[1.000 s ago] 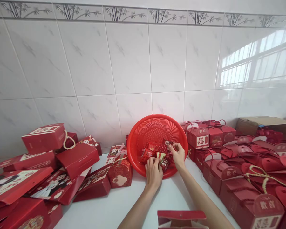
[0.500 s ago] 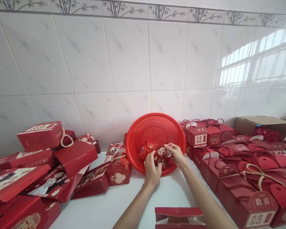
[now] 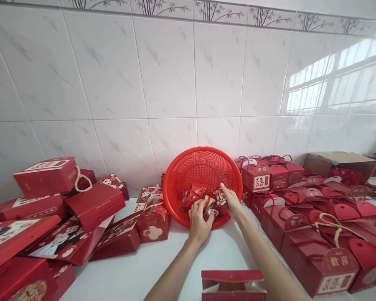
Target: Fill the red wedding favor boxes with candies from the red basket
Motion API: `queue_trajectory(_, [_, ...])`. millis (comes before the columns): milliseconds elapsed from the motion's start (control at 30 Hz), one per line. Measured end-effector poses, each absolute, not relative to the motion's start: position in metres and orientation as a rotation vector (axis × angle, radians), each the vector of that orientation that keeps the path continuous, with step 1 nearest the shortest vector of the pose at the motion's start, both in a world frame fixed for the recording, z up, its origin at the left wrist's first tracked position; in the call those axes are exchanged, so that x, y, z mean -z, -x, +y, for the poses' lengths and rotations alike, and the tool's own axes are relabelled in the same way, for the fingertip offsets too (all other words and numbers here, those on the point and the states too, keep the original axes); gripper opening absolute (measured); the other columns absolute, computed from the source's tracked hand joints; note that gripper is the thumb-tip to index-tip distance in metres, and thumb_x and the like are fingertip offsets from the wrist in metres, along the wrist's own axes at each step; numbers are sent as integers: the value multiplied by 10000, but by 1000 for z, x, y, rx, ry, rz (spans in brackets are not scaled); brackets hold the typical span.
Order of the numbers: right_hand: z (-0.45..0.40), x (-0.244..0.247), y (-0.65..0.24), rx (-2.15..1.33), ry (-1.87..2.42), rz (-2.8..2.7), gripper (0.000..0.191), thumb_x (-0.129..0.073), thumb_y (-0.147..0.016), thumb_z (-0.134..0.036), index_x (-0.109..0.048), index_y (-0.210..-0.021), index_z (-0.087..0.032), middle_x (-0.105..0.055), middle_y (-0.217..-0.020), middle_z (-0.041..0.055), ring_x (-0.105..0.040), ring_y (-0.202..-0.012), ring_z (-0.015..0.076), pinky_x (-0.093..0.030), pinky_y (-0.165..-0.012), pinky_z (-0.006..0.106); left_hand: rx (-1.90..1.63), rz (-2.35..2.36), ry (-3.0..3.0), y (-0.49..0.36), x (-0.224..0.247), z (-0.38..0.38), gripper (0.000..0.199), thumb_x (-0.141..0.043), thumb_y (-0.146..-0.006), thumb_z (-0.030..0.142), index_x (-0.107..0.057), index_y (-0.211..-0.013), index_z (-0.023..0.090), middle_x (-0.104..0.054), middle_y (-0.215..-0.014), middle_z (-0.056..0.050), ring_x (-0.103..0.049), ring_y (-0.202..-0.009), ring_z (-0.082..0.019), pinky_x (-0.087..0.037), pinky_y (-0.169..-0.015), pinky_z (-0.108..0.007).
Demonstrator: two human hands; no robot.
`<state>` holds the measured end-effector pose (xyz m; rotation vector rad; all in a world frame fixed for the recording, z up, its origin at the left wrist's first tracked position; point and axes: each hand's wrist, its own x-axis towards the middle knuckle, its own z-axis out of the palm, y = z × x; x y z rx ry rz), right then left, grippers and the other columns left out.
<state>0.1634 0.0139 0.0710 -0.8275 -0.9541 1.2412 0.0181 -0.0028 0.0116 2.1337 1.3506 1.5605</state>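
Two bare hands over the mouth of the red basket (image 3: pixel 203 163), with both forearms coming up from below it, spread wide at the near edge of view and angled inward to the wrists.

At the lower middle of the basket, the left hand (image 3: pixel 199 221), back upward, wrist slightly bent, with fingers close together and curled down over small wrapped packets (image 3: pixel 196 191), and thumb apart from them, beside a pale green packet (image 3: pixel 209 202). Hard to tell whether anything is gripped beneath.

At the right side of the basket, the right hand (image 3: pixel 231 201), turned inward and set a little higher than the left, with one finger pointing up and the rest mostly hidden. Clamped in its fingers, a printed packet (image 3: pixel 221 197), just above the basket's lower right wall.

Left of the basket, a jumble of red boxes (image 3: pixel 97 205), some tilted on others. Right of it, rows of handled boxes (image 3: pixel 319 259), and behind those a cardboard box (image 3: pixel 322 164). Below the basket, between the forearms, an open red box (image 3: pixel 233 276) on the white table (image 3: pixel 219 251). Behind the basket, a tiled wall (image 3: pixel 172 75).
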Motion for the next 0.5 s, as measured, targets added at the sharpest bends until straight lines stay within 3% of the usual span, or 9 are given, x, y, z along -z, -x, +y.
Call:
queue_trajectory(133, [6, -77, -158, -1318, 880, -1134, 551, -622, -733, -756, -654, -744, -206, -566, -457, -8, -476, -364, 131, -373, -361, 251, -1629, 1153, -1980, -19, -25, -9, 288, -543, -885, 338, -645, -1121, 208, -673, -1131, -94, -615, -1109, -260, -457, -993, -420])
queue_trajectory(300, [2, -78, -150, -1354, 894, -1347, 635, -573, -699, -830, -636, -769, -202, -559, -421, -23, -484, -333, 133, -377, -341, 239, -1614, 983, -1747, -20, -35, -10, 244, -560, -894, 394, -682, -931, 187, -696, -919, -60, -676, -753, -186, -538, -756, -319])
queue_trajectory(400, [2, -78, -151, -1360, 893, -1340, 590, -608, -712, -790, -603, -756, -201, -609, -481, -7, -575, -387, 157, -453, -394, 253, -1640, 975, -1641, -19, -38, -6, 255, -599, -868, 421, -683, -875, 180, -710, -862, -60, -675, -771, -199, -534, -747, -315])
queue_trajectory(500, [1, -79, -155, -1401, 880, -1309, 506, -786, -644, -637, -596, -802, -196, -690, -615, 24, -684, -527, 192, -520, -483, 257, -1701, 986, -1437, -17, -43, 0, 302, -624, -831, 478, -665, -862, 180, -719, -841, -57, -671, -798, -211, -527, -750, -320])
